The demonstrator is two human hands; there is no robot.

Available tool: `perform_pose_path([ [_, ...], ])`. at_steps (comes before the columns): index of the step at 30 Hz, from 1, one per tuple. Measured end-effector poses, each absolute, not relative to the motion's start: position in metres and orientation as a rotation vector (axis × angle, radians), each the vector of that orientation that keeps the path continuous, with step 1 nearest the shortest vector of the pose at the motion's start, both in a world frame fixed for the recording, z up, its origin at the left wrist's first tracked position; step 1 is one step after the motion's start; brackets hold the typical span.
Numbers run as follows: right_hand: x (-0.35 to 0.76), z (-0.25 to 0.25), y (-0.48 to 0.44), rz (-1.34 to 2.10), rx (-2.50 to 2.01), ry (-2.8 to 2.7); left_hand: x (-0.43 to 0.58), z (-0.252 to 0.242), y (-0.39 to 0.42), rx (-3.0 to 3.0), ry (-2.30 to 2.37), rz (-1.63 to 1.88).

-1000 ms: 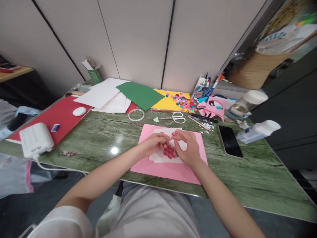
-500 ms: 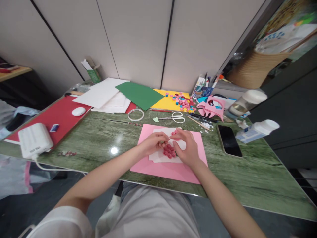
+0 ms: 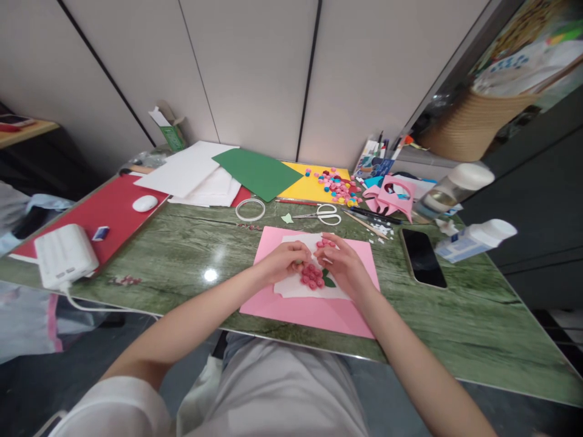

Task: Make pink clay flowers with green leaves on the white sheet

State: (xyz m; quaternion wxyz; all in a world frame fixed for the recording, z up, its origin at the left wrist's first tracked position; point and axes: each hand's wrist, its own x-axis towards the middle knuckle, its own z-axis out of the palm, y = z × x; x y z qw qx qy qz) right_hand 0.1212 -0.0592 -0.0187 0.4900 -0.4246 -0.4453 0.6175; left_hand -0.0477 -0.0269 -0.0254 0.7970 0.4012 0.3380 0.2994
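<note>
Pink paper (image 3: 310, 315) lies at the table's front edge, with a smaller white sheet (image 3: 291, 288) on it. A cluster of pink-red balls (image 3: 312, 277) sits on the white sheet, dark green leaves (image 3: 328, 280) at its right. A smaller pink cluster (image 3: 325, 243) lies farther back. My left hand (image 3: 290, 260) is just left of the big cluster, its fingers curled together over something too small to name. Above the sheet, between the clusters, my right hand (image 3: 340, 261) has its fingertips pinched close to my left fingertips; what they hold cannot be made out.
Behind the paper lie scissors (image 3: 328, 215), a tape roll (image 3: 250, 210) and a pale green scrap (image 3: 286, 218). Farther back are green card (image 3: 257, 173) and loose colored balls (image 3: 339, 188). A phone (image 3: 423, 258) and bottles (image 3: 476, 240) stand or lie right; a power bank (image 3: 66, 257) is left.
My right hand has drawn its thumb and fingers together and shifted slightly, uncovering the green leaves beside the cluster. My left hand has hardly moved.
</note>
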Motion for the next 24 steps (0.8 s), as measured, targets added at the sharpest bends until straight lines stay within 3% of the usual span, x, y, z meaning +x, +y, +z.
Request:
perform_pose_path([
  [24, 0.1211, -0.017, -0.0583, 1.487, -1.064, -0.948, -0.0477, -0.0231, -0.0277, 0.875, 0.725, 0.65],
])
